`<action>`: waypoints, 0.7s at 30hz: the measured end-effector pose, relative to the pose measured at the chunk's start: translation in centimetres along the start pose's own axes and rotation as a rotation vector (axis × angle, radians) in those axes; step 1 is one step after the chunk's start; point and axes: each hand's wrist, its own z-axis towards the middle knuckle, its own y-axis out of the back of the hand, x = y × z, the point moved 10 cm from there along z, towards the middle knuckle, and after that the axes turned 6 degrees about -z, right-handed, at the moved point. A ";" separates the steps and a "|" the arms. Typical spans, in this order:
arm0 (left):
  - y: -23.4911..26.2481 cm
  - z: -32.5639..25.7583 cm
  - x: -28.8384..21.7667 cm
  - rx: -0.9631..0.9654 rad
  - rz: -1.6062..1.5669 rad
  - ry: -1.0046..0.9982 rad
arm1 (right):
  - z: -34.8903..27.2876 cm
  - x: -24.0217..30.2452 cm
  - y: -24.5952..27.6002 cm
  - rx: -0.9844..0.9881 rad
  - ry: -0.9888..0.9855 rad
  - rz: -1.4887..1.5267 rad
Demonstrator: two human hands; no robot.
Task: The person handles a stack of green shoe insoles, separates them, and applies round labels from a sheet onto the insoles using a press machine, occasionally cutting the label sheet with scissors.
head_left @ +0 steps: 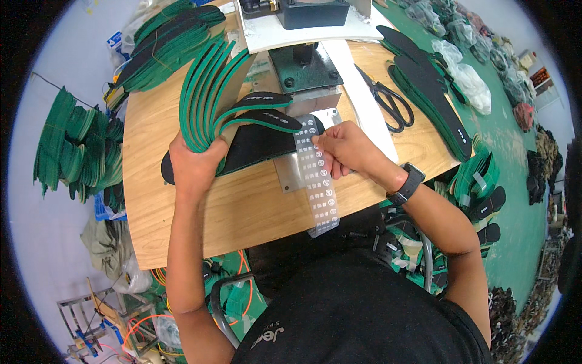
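Observation:
My left hand (197, 164) is closed round a fanned bundle of black-and-green shoe insoles (203, 97), their ends spread upward. Two insoles of the bundle bend over to the right, each with a small white print near its tip. Beneath them a black insole (257, 142) lies flat, its right end on the metal plate of the press. With thumb and fingers pinched, my right hand (345, 148) holds a clear strip of white printed transfers (318, 191) over that insole's end. The strip hangs down past the table edge. Above stands the press's dark block (305, 68).
Black-handled scissors (391, 106) lie right of the press, beside a white strip. More insoles (427, 100) rest at the table's right, and stacked bundles (170, 48) at the back left. A tall pile of green insoles (76, 145) stands left of the wooden table (151, 224).

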 end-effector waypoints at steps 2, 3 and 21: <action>0.1 0.1 0.0 -0.002 0.017 0.003 | 0.1 -0.1 0.0 -0.004 -0.007 -0.004; 0.1 0.1 0.0 0.005 0.008 0.006 | 0.1 -0.1 0.0 -0.005 -0.007 -0.005; -0.4 -0.1 0.7 0.029 0.027 -0.004 | -0.2 0.0 -0.1 -0.013 -0.014 -0.005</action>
